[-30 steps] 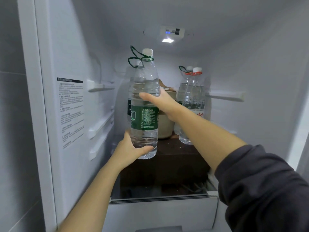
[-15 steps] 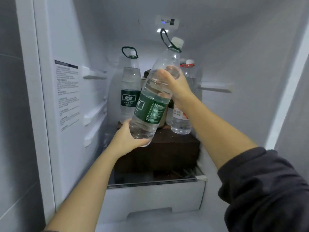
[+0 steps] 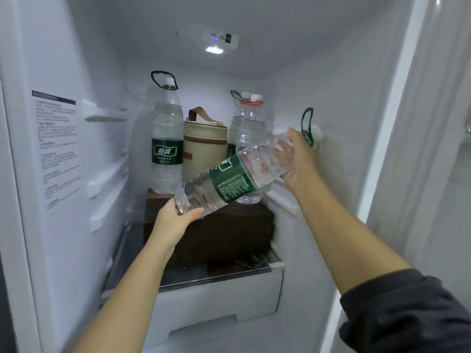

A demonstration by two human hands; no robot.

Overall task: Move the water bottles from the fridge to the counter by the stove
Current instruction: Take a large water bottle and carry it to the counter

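Held bottle: a large clear water bottle with a green label (image 3: 233,180) is hanging in the air inside the open fridge (image 3: 331,110), in front of the shelf items and touching none of them as far as the view shows.
Long axis: it is lying steeply tilted, almost flat, with the base low at the left and the white cap with its green carry loop (image 3: 307,126) high at the right, close to the right inner wall.
Left hand: the left hand (image 3: 175,220) is cupping the base from below, thumb pressing along the bottom edge.
Right hand: the right hand (image 3: 298,159) is wrapping the shoulder just under the neck, fingers curling round the far side.
Nearer hand: both are clasping the bottle, the left at the lower, nearer end.
Judged way out: the bottle is probably needing to come back toward the person, cap end kept off the wall.
Still to move: an upright green-label bottle (image 3: 167,138) is standing on the dark brown box (image 3: 224,233); a red-capped bottle (image 3: 251,123) and another behind it are standing at the right.
In the way: a beige cylindrical bag with a brown strap (image 3: 204,149) is sitting between the standing bottles, just behind the held one.
Counter: not in view.
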